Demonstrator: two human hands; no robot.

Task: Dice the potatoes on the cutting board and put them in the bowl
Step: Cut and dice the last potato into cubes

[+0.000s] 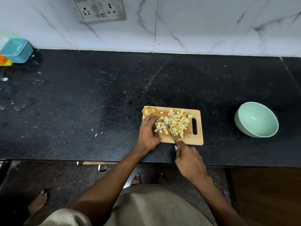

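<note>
A small wooden cutting board (197, 139) lies on the black counter, covered with a heap of pale diced potato pieces (176, 123). A whole unpeeled potato (147, 111) sits at its far left corner. My left hand (147, 134) rests on the board's left side, fingers curled over potato pieces beside the blade. My right hand (189, 160) grips the handle of a knife (171, 134), whose blade slants across the dice toward the left hand. A pale green bowl (256, 119) stands to the right of the board with nothing in it.
A teal box (17, 50) stands at the far left against the marble wall, with orange and yellow items beside it. A wall socket (99, 9) is above. The counter's front edge runs just below my hands. Another person's bare foot (38, 201) shows on the floor at left.
</note>
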